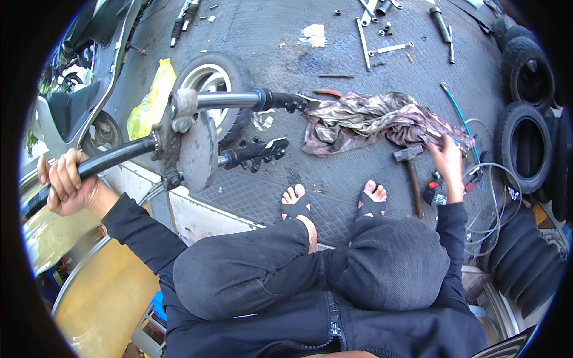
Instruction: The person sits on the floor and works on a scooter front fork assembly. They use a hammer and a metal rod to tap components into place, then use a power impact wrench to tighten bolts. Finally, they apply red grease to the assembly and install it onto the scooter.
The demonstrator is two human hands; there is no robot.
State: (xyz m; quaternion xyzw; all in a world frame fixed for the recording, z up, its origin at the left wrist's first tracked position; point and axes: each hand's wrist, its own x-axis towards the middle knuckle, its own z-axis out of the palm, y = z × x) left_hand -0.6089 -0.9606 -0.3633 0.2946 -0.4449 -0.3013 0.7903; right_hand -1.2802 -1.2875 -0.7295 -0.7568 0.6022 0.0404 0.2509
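Note:
My left hand (71, 182) is closed round the black steering tube of a motorcycle front fork (236, 99). The fork is held off the floor at left, with its two legs pointing right. Between the legs, beside the grimy clamp, is a worn grey rounded plate (200, 156). My right hand (446, 158) reaches down at the right end of a crumpled, stained rag (364, 119). Its fingers are bent together over something thin; what it is I cannot make out. Just left of this hand lies a hammer (413, 179) with a dark handle.
A wheel with a tyre (239, 77) and a yellow plastic bag (154, 98) are beyond the fork. Wrenches (363, 45) and sockets lie at the far side. Tyres (522, 146) line the right; a grey hose (498, 209) loops near a red-and-black power tool (437, 194).

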